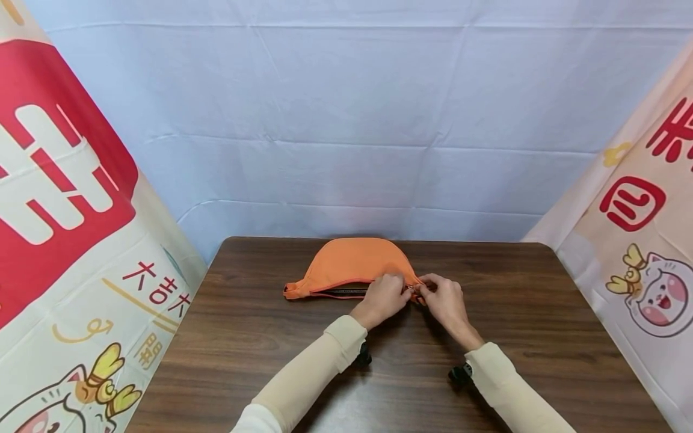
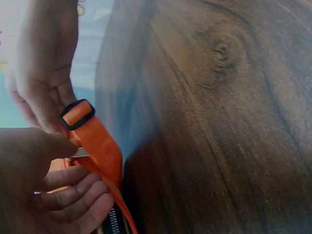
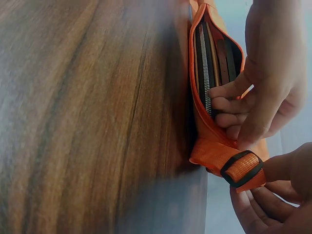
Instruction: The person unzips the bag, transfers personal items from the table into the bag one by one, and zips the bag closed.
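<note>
An orange waist bag (image 1: 357, 258) lies on the wooden table, its curved side away from me. Along the near edge its zipper (image 3: 205, 68) gapes, showing metal teeth and a dark inside. At the bag's right end my left hand (image 1: 383, 299) pinches a small silvery zipper pull (image 2: 80, 152) between thumb and forefinger, the other fingers curled at the opening. Just beyond, my right hand (image 1: 446, 302) grips the end of the orange strap (image 3: 214, 153), beside its black slider buckle (image 3: 242, 168). The right fingertips are partly hidden behind the strap.
The dark brown table (image 1: 243, 361) extends around the bag, whose curved side reaches close to the back edge. A pale cloth backdrop (image 1: 346, 120) hangs behind it. Printed banners (image 1: 49, 240) flank the table on both sides.
</note>
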The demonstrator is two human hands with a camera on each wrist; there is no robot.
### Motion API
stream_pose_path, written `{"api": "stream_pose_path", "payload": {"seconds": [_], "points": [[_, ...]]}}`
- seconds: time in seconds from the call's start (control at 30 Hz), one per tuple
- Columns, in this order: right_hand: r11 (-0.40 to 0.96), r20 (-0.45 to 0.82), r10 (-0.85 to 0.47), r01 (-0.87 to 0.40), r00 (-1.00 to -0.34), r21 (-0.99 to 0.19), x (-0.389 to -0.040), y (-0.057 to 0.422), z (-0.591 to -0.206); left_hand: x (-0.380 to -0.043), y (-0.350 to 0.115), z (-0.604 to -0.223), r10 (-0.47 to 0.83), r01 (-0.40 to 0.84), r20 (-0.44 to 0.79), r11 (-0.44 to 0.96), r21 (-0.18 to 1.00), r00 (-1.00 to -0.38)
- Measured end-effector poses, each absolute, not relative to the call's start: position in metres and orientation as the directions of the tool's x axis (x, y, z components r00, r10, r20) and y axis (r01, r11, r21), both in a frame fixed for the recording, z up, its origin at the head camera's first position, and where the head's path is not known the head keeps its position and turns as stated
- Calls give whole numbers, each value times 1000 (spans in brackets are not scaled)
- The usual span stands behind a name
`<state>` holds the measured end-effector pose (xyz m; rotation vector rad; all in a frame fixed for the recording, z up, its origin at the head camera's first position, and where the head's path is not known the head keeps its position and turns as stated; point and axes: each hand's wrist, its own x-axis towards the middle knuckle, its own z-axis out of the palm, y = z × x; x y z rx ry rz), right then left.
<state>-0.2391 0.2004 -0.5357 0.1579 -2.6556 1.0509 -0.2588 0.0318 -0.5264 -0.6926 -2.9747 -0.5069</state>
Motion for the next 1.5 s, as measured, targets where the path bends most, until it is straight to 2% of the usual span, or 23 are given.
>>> {"api": "stream_pose_path", "payload": {"seconds": [0.2, 0.47, 0.73, 1.03, 1.33, 1.5], "points": [[724, 281, 4, -191, -960, -663, -238, 200, -534, -259, 37, -530, 417, 443, 158, 872, 208, -895], [724, 266, 13, -174, -964, -667, -237, 200, -533, -258, 39, -528, 406, 420, 107, 879, 227, -908], [717, 274, 12, -183, -962, -673, -237, 200, -532, -260, 40, -528, 396, 411, 110, 886, 213, -911], [716, 281, 17, -185, -960, -674, -238, 200, -532, -260, 39, -529, 411, 429, 148, 896, 119, -900], [719, 250, 20, -160, -968, -677, -240, 201, -532, -261, 40, -528, 426, 445, 149, 887, 127, -892], [721, 258, 31, -157, -966, -675, -241, 202, -532, -264, 37, -528, 438, 460, 149, 868, 186, -887]]}}
